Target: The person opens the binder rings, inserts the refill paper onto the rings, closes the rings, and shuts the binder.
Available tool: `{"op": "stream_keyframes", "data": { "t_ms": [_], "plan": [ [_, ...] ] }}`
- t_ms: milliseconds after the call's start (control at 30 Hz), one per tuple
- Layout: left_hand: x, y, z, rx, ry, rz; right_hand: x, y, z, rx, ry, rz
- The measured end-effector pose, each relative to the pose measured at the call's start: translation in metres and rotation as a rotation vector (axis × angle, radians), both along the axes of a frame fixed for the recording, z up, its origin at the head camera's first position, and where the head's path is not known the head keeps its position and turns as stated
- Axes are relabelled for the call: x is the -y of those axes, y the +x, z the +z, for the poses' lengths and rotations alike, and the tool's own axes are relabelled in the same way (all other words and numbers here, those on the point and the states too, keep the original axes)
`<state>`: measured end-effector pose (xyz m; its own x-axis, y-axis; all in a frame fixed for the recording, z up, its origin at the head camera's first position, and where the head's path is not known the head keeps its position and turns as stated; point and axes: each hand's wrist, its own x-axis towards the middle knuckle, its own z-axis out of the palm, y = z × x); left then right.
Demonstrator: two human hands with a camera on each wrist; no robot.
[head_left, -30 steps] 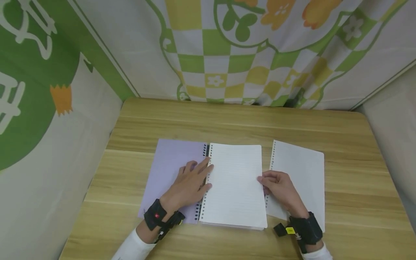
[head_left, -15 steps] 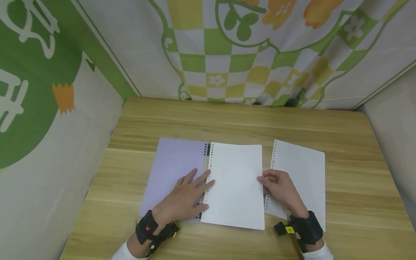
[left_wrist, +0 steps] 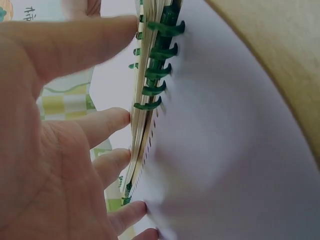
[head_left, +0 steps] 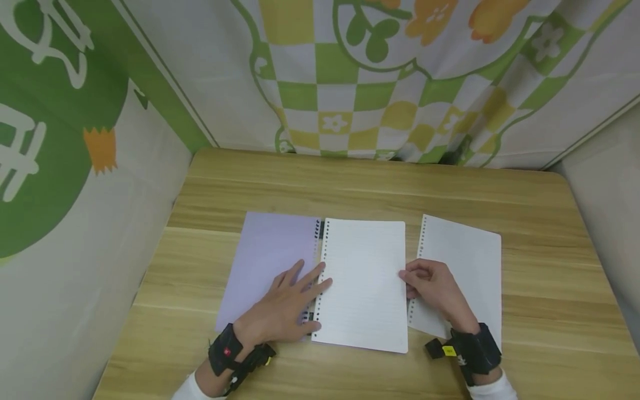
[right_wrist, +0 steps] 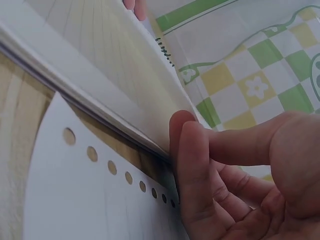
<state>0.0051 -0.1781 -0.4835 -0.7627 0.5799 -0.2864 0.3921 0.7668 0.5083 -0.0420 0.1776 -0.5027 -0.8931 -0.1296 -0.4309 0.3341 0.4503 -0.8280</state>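
A loose-leaf binder lies spread on the table, its lilac cover (head_left: 275,239) to the left and a stack of lined, hole-punched paper (head_left: 365,278) to the right. Along the spine, my left hand (head_left: 280,314) has its fingers spread, the tips on the paper's punched edge. Dark green binder rings (left_wrist: 159,72) stand hooked and parted beside the page edges in the left wrist view. My right hand (head_left: 440,289) pinches the stack's right edge between thumb and forefinger. A separate white punched sheet (head_left: 470,266) lies partly beneath the right hand and wrist.
The wooden table (head_left: 350,189) runs back to a green, yellow and white checked curtain (head_left: 335,100). A patterned fabric wall (head_left: 145,183) borders the left side. Both wrists wear black straps with cameras (head_left: 477,350).
My left hand has slid down the spine toward me, fingers wider apart. The paper stack's lower edge now looks more even. My right hand keeps its pinch on the right edge.
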Motion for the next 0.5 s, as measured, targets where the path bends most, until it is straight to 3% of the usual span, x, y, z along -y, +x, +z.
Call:
{"op": "stream_keyframes", "data": {
  "t_ms": [200,333,500],
  "plan": [
    [0.002,0.002,0.0,0.027,-0.003,0.005,0.0,0.002,-0.001,0.006,-0.006,0.03],
    [0.005,0.001,-0.001,0.067,-0.002,-0.024,-0.002,0.002,-0.002,0.023,-0.002,0.042],
    [0.009,-0.009,-0.003,0.07,-0.006,-0.084,-0.006,-0.006,0.001,0.018,-0.009,0.072]
  ]
}}
